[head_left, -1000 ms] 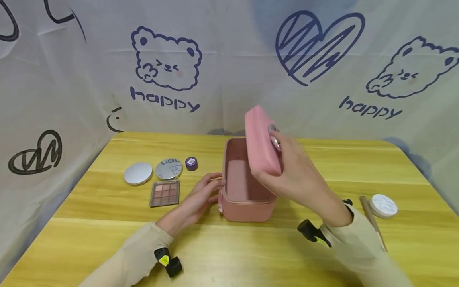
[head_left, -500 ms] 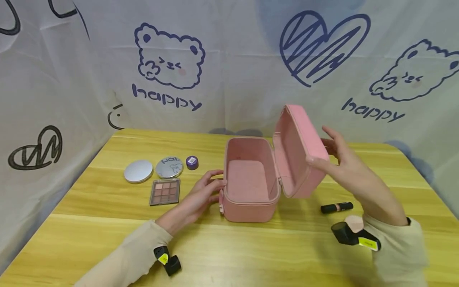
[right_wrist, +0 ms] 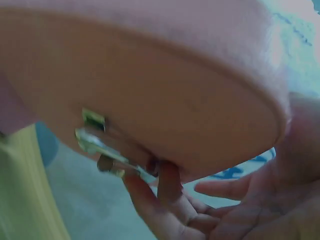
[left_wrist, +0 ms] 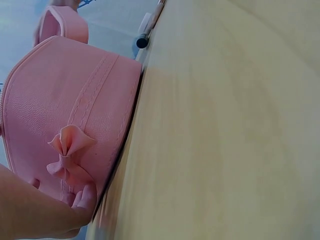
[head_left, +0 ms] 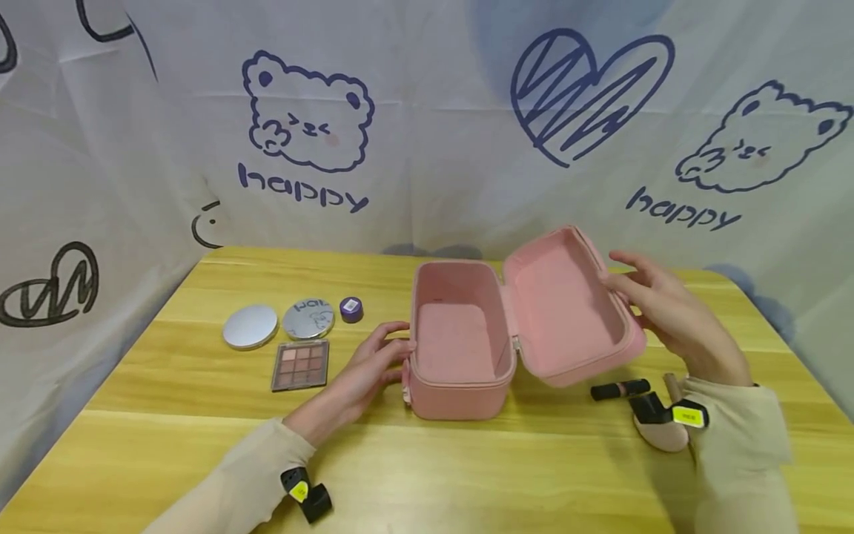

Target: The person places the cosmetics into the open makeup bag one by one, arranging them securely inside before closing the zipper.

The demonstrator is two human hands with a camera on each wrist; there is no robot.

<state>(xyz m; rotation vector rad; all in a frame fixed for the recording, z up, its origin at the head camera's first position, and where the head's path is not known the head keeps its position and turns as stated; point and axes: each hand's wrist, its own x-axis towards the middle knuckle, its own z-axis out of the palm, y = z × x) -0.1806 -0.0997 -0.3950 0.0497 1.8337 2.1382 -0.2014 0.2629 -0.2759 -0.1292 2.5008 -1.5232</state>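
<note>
A pink makeup case [head_left: 460, 400] stands on the table with its lid [head_left: 567, 304] swung out to the right, hinged at the case's right wall. Bare pink lining shows inside. My left hand [head_left: 363, 378] rests against the case's left side, fingers touching the wall near the rim. In the left wrist view, those fingertips lie beside a pink bow [left_wrist: 70, 155] on the case. My right hand [head_left: 674, 315] holds the lid's far right edge, thumb at its rim and fingers behind. In the right wrist view, the fingers touch a shiny metal fitting [right_wrist: 102, 145] on the lid's outside.
To the left lie a silver compact [head_left: 250, 326], a patterned round compact [head_left: 308, 319], a small purple jar [head_left: 351, 309] and an eyeshadow palette [head_left: 300, 365]. A black lipstick tube [head_left: 620, 389] and a pale puff [head_left: 660, 435] lie right, partly under my right wrist. Printed cloth hangs behind.
My right hand has swung the lid from above the case over to the right and down, so its inside now faces up. The left hand has stayed at the case's left side.
</note>
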